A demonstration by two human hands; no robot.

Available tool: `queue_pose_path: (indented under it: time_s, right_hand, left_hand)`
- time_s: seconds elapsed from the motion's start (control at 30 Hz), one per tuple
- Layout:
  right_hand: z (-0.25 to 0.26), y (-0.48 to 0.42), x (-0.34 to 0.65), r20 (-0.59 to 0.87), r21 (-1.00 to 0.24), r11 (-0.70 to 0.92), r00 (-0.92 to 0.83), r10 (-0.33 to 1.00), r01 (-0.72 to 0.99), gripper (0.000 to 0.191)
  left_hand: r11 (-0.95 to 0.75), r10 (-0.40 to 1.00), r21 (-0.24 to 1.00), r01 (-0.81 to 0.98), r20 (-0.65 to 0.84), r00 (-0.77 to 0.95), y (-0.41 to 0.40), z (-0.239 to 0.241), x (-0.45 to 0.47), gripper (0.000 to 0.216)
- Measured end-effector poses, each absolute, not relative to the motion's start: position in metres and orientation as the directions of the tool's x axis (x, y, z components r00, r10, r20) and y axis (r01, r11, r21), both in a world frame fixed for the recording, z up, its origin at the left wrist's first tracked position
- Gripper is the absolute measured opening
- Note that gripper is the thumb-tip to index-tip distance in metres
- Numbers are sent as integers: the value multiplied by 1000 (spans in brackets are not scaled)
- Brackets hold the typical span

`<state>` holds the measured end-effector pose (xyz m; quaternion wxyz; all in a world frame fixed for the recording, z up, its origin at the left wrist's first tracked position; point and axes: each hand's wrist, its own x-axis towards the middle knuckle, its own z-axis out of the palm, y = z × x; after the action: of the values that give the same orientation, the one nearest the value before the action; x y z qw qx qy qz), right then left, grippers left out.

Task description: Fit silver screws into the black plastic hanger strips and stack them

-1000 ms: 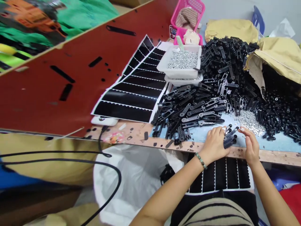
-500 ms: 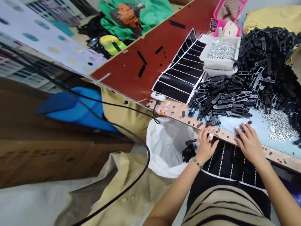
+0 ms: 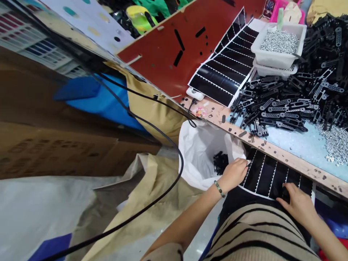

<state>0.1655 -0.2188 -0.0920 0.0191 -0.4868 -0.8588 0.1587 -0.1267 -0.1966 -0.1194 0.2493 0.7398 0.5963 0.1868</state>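
A sheet of black strips with white scalloped edges (image 3: 265, 174) lies across my lap, below the bench edge. At its left side my left hand (image 3: 236, 173) is closed, fingers curled on the sheet's edge; a white patch shows at a fingertip. Over the sheet's right part, my right hand (image 3: 299, 203) pinches a small dark piece (image 3: 285, 193), whose shape blends into the black sheet. Beside my left hand stands a white-lined bin (image 3: 187, 152) with black plastic parts (image 3: 220, 162) inside.
On the bench (image 3: 299, 148) lie a heap of black plastic links (image 3: 288, 108), loose metal screws (image 3: 337, 141) and stacked white tubs of screws (image 3: 280, 54). More black strip sheets (image 3: 223, 78) lean by the red board (image 3: 160, 65). A black cable (image 3: 152, 197) hangs at left.
Both hands have drawn back from the bench edge to the sheet on my lap. My left hand has closed at the sheet's side. The view has shifted, so the bench sits further right.
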Motion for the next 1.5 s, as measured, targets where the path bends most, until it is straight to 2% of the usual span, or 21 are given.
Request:
queue_pose_path:
  time_s: [0.07, 0.17, 0.27, 0.33, 0.47, 0.53, 0.6, 0.73, 0.83, 0.9, 1.03, 1.17, 1.23, 1.3, 1.37, 1.4, 1.43, 1.5]
  right_hand:
    - [-113, -230, 165, -233, -320, 453, -533, 813, 832, 23]
    - [-123, -232, 172, -340, -413, 364, -512, 789, 835, 23]
    - [-104, -214, 173, -370, -540, 147, -391, 843, 829, 26]
    - [-84, -195, 157, -344, -652, 33, -333, 878, 758, 29]
    - [-49, -162, 80, -168, -833, 99, -420, 892, 544, 35]
    - [-39, -154, 45, -68, -866, 238, -576, 815, 439, 48]
    - [-34, -153, 31, 8, -858, 331, -634, 773, 393, 55]
    - [-31, -167, 67, -31, -888, 301, -698, 715, 348, 39]
    - [-32, -187, 102, -92, -908, 223, -689, 719, 354, 25]
    - [-32, -200, 114, -106, -912, 168, -611, 785, 374, 10]
    - [-35, -216, 127, -63, -924, 101, -405, 912, 370, 13]
    - [-49, -235, 150, 8, -967, 36, -110, 994, 253, 15]
    - [-62, -248, 167, -57, -987, -69, 85, 995, 143, 19]
    - [-79, -256, 186, -181, -981, -194, 291, 939, 16, 25]
    - [-98, -258, 207, -303, -951, -297, 468, 830, -90, 33]
    - [-108, -257, 216, -350, -933, -341, 514, 783, -116, 36]
    - [-118, -255, 223, -377, -920, -371, 536, 755, -124, 39]
    - [-135, -248, 233, -405, -902, -419, 534, 742, -101, 44]
  left_hand:
    - [-144, 975, 589, 795, -52, 216, -197, -118, -125, 15]
    - [-145, 969, 605, 783, -71, 235, -207, -105, -122, 16]
    - [-189, 942, 683, 706, -76, 326, -224, -83, -112, 12]
    - [-204, 901, 787, 582, -82, 426, -235, -70, -102, 10]
    - [-187, 809, 898, 399, -90, 581, -250, -57, -85, 18]
    - [-175, 787, 905, 387, -108, 607, -253, -57, -84, 21]
    - [-151, 791, 906, 395, -129, 597, -254, -57, -87, 25]
    - [-88, 839, 908, 409, -154, 521, -246, -56, -99, 28]
    - [-142, 794, 911, 387, -128, 594, -231, -54, -97, 29]
    - [-185, 714, 911, 369, -134, 687, -218, -54, -89, 25]
    - [-123, 610, 949, 292, -160, 776, -188, -54, -59, 27]
    - [184, 492, 974, 130, -206, 846, -178, -55, -18, 37]
    - [329, 446, 938, 104, -252, 859, -182, -60, -1, 43]
    - [371, 509, 922, 110, -301, 807, -185, -68, 13, 48]
    - [279, 653, 946, 165, -314, 690, -183, -77, 23, 47]
    - [175, 709, 962, 210, -271, 651, -181, -81, 28, 44]
    - [29, 731, 966, 258, -197, 653, -178, -85, 33, 42]
    - [-319, 656, 894, 314, -31, 754, -173, -92, 44, 40]
